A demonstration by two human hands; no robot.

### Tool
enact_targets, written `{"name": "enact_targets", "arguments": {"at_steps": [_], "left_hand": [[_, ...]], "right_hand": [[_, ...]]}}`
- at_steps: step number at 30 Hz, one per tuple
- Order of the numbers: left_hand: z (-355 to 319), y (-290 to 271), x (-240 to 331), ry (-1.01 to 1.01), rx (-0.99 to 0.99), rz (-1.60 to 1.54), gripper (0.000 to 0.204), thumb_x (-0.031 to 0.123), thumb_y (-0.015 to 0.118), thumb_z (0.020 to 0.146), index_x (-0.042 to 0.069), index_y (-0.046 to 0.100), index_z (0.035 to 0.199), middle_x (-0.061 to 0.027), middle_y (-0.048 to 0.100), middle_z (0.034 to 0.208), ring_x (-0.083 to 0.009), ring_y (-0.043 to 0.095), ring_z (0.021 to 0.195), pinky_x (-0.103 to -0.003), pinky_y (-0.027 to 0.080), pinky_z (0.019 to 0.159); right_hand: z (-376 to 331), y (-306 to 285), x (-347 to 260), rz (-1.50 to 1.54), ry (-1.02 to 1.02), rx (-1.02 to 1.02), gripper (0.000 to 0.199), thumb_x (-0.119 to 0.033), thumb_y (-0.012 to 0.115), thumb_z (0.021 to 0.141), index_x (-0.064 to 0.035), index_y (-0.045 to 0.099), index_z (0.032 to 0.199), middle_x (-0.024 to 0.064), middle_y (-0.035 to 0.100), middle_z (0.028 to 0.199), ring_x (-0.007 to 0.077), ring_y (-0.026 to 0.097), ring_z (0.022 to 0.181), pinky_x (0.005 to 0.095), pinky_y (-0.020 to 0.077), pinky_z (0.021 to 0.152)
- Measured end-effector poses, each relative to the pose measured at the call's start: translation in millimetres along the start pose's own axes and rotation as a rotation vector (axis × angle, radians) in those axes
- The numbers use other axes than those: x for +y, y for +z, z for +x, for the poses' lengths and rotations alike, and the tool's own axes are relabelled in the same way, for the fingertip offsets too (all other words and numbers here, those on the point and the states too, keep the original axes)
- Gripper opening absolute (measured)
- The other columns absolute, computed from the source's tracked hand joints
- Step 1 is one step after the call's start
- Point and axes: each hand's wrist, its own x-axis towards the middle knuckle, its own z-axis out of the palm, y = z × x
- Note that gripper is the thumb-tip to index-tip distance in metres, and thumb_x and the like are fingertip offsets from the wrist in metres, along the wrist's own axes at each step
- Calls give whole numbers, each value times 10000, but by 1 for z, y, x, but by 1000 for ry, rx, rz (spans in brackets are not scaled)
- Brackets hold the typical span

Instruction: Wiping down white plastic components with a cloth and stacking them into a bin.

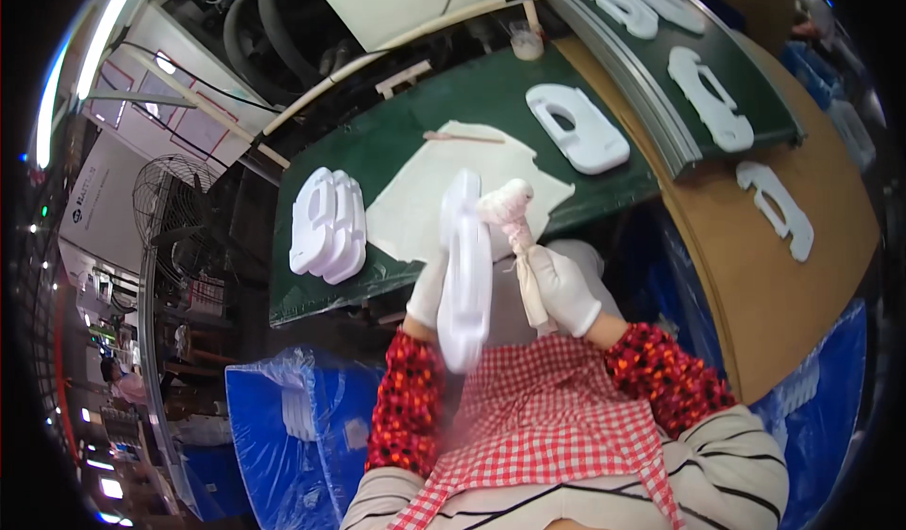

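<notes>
The gloved left hand (429,294) has its grip clamped on a white foam cutout (465,270) held on edge. The gloved right hand (563,289) is closed around a cloth-wrapped dabber (510,204), touching the cutout's top. Beyond the cutout, a white sheet (425,200) lies on the green worktop (377,134).

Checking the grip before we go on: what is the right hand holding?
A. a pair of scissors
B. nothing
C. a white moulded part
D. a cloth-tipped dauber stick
D: the gloved right hand grips a cloth-tipped dauber stick, its pinkish pad against the white moulded part held by the left hand.

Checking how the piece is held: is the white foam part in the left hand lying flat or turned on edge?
On edge: the white foam part shows its thin side, held up by the left hand.
</notes>
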Motion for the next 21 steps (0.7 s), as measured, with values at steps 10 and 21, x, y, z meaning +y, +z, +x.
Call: {"name": "enact_targets", "arguments": {"at_steps": [10,21], "left_hand": [[-30,-21,-11,77,26,-27,439,389,358,1007,75,486,1285,-50,624,1068,-144,620,894,-285,530,759],[-50,-24,-10,371,102,509,610,173,618,833,-19,363,1354,-95,551,1187,-165,523,1089,-302,422,940]], "right_hand": [[27,8,-39,-280,-115,-152,443,-344,381,998,-25,612,794,59,602,642,161,581,583,301,436,542],[142,4,29,-563,104,-71,490,-425,400,939,3,632,991,258,627,889,437,593,896,482,447,782]]}}
